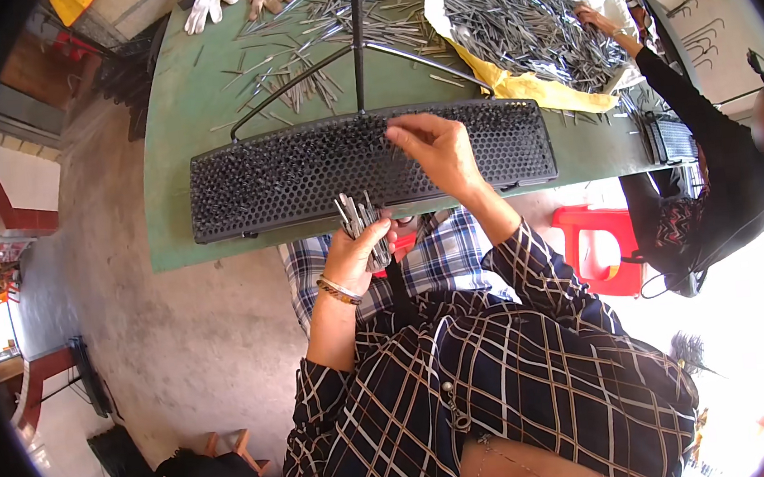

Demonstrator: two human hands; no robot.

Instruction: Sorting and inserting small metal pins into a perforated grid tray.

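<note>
My left hand point(358, 254) is closed round a bundle of thin metal rods point(364, 222), their ends sticking up past the fingers at the table's front edge. Above the black perforated rack point(321, 167), my right hand point(436, 150) is pinched, with thumb and forefinger together over the holes. Whatever is in that pinch is too small to make out. The long rack lies along the front of the green table. Many holes at its left end and along its back appear filled, while the front middle shows open holes. A black metal frame point(360, 54) rises behind it.
Loose metal rods point(371, 10) lie scattered behind the rack. A white and yellow sack point(528, 85) heaped with rods stands back right, with a co-worker's hand point(597, 20) in it. Gloves point(209, 4) lie at the back left. A red stool point(604, 260) stands right.
</note>
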